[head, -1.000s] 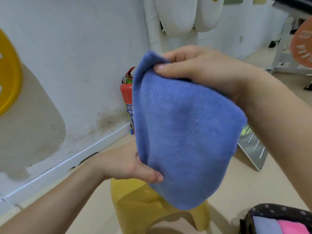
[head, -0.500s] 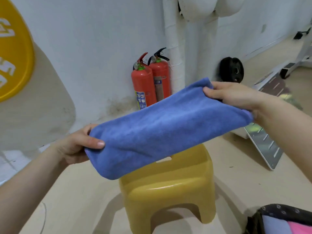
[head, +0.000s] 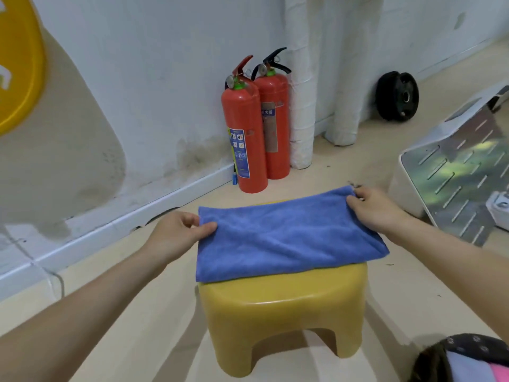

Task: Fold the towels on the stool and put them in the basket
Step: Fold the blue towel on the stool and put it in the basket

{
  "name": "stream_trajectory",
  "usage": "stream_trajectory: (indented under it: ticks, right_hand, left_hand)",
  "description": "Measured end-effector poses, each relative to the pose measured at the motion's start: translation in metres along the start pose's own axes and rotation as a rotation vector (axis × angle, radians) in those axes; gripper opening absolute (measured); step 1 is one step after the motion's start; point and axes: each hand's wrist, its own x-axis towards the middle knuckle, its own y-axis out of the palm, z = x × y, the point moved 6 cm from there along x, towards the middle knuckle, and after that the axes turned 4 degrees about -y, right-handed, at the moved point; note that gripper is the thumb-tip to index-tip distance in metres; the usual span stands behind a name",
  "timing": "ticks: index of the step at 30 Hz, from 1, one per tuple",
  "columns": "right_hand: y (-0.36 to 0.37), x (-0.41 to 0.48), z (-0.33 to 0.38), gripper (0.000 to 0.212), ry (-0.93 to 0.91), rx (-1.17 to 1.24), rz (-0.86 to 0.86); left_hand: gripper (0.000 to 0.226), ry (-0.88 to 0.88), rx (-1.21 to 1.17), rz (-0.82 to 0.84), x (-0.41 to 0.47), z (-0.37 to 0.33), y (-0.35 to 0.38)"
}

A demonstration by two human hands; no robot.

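The left hand (head: 179, 232) pinches the left short edge of the blue towel (head: 286, 235), thumb on top and fingers curled at the far corner; the right hand (head: 374, 210) grips the far right corner, fingers curled over the cloth; both forearms reach forward from the lower corners. The towel, folded into a long band, lies flat between the hands on the yellow plastic stool (head: 281, 312), its ends overhanging the seat on both sides. The dark patterned basket (head: 473, 344) sits at the lower right, with pale blue and pink cloth inside; two red fire extinguishers (head: 245, 133) stand against the wall beyond the stool; a black weight plate (head: 398, 96) leans further right.
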Motion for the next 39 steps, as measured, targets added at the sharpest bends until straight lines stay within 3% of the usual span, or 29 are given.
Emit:
stream_trajectory:
  ticks: [4,7,10,12,14,18,21,23,25,28,30,32,36,39]
  right_hand:
    - [0.002,0.006,-0.002,0.025,-0.042,-0.178,-0.091]
    - [0.004,0.007,-0.004,0.023,-0.068,-0.28,-0.129]
    - [0.001,0.01,-0.004,0.026,-0.094,-0.352,-0.143]
    - [-0.003,0.011,-0.004,0.027,-0.122,-0.366,-0.181]
    - [-0.003,0.01,-0.002,0.027,-0.164,-0.373,-0.209]
    - [0.001,0.002,-0.005,0.028,-0.151,-0.469,-0.191]
    - [-0.009,-0.004,0.014,0.021,-0.174,-0.597,-0.238]
    - [-0.006,-0.014,0.047,0.029,-0.318,-0.601,-0.247]
    - [0.02,-0.037,0.085,0.039,-0.527,-0.562,-0.136]
    - [0.084,-0.08,0.105,0.053,-0.682,-0.588,0.209]
    - [0.101,-0.089,0.085,0.058,-0.637,-0.637,0.344]
    - [0.089,-0.077,0.061,0.062,-0.529,-0.665,0.353]
    - [0.048,-0.04,0.009,0.068,-0.173,-0.549,0.28]
    - [0.037,-0.04,-0.003,0.072,-0.011,-0.083,0.221]
  left_hand:
    - [0.024,0.143,-0.204,-0.092,-0.011,-0.023,0.0]
    - [0.013,0.031,-0.339,-0.026,-0.02,-0.023,0.013]
    - [0.045,-0.01,-0.294,0.007,-0.025,-0.012,0.026]
    - [0.048,0.127,-0.138,-0.082,-0.028,-0.014,0.024]
    - [0.034,0.266,0.047,-0.18,-0.034,-0.018,0.02]
    - [0.026,0.25,0.307,-0.175,-0.041,-0.006,0.024]
    - [0.041,0.209,0.433,-0.155,-0.042,-0.004,0.024]
    - [0.051,0.2,0.47,-0.199,-0.04,-0.008,0.019]
    - [0.053,0.356,0.633,-0.228,-0.04,-0.018,0.024]
    - [0.055,0.663,0.93,-0.03,-0.044,-0.025,0.058]
    - [0.076,0.608,0.967,0.104,-0.039,-0.012,0.063]
    - [0.096,0.469,0.892,0.163,-0.029,0.008,0.055]
    - [0.077,0.257,0.574,0.136,-0.032,0.021,0.038]
    - [0.072,0.104,0.273,0.103,-0.041,0.024,0.04]
